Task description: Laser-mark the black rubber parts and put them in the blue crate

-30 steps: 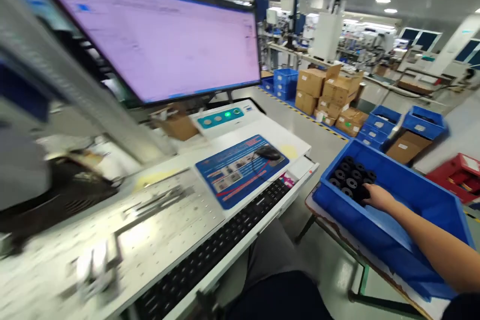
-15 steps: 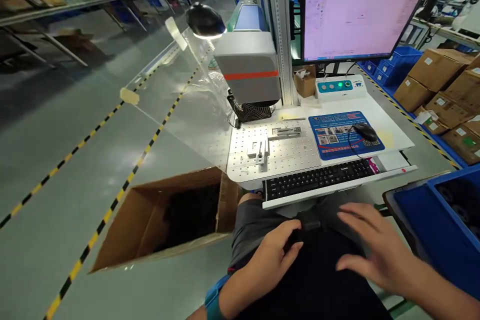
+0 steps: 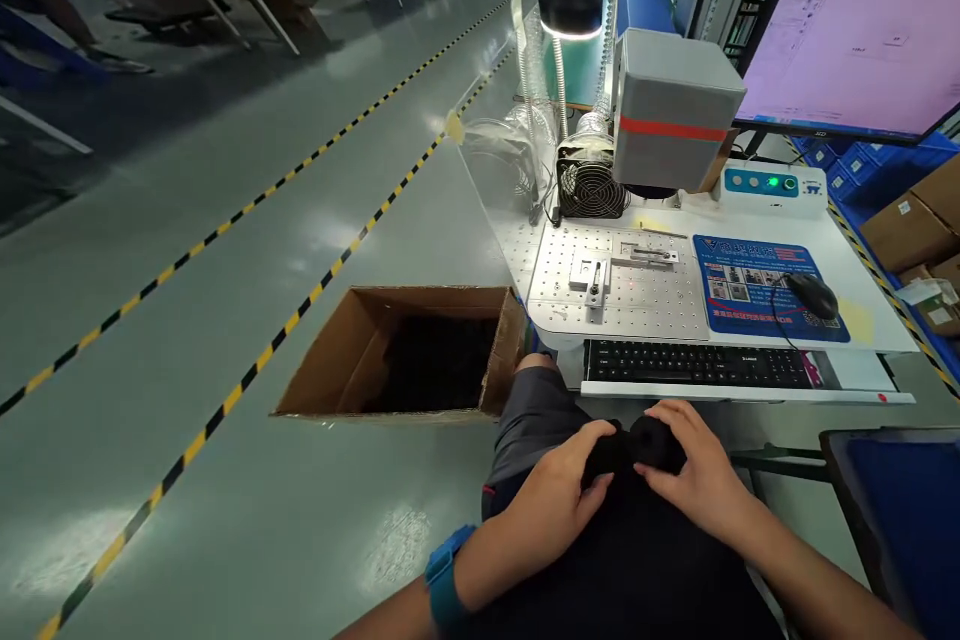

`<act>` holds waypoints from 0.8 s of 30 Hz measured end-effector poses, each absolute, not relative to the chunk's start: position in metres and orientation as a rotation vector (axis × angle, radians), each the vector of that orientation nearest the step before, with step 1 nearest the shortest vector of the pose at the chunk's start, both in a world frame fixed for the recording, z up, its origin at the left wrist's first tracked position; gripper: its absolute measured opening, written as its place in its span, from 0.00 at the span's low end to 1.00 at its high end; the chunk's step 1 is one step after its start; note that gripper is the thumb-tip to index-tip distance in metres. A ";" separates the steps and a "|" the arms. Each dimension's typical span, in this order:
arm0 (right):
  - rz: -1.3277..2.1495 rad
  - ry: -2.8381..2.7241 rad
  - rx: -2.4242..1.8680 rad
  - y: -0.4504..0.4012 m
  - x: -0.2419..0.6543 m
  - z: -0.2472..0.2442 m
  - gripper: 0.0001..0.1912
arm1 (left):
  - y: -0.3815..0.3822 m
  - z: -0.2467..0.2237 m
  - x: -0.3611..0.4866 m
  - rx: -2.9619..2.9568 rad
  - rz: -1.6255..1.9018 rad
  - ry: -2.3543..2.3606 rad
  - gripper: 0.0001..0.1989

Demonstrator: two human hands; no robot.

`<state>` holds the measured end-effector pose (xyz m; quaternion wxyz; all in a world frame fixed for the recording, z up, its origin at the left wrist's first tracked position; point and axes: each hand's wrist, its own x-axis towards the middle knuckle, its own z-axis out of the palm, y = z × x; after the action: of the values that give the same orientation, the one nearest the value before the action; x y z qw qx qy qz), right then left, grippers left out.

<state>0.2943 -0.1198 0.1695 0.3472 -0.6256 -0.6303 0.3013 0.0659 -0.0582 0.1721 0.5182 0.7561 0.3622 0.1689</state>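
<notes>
Above my lap, my left hand [image 3: 559,492] curls round a dark black piece [image 3: 606,453] whose shape blends into the dark clothing. My right hand [image 3: 694,468] grips a black round piece [image 3: 654,442] with a hollow in its face, thumb below and fingers on top. These two pieces are side by side, and I cannot tell whether they touch or are joined. To the left of my knee stands an open cardboard box [image 3: 341,365] with a dark mass inside, its details too dark to make out.
Before me is a white workbench with a perforated metal plate [image 3: 637,305], small fixtures, a grey machine head [image 3: 675,105] and a lamp [image 3: 570,0]. A keyboard [image 3: 697,365] lies on the pull-out tray. At right is a blue bin [image 3: 900,500].
My right hand has come inward from the right, from open fingers to a grip on a black round piece. My left hand keeps its hold. The view has swung left.
</notes>
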 end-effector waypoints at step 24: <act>0.701 -1.373 -1.724 0.111 0.353 0.160 0.32 | -0.007 -0.008 -0.015 0.375 0.586 1.070 0.25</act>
<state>0.3528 0.1113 0.1604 0.4028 -0.6823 -0.5434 0.2775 -0.0154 -0.0070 -0.0077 0.8031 0.1752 0.4996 0.2734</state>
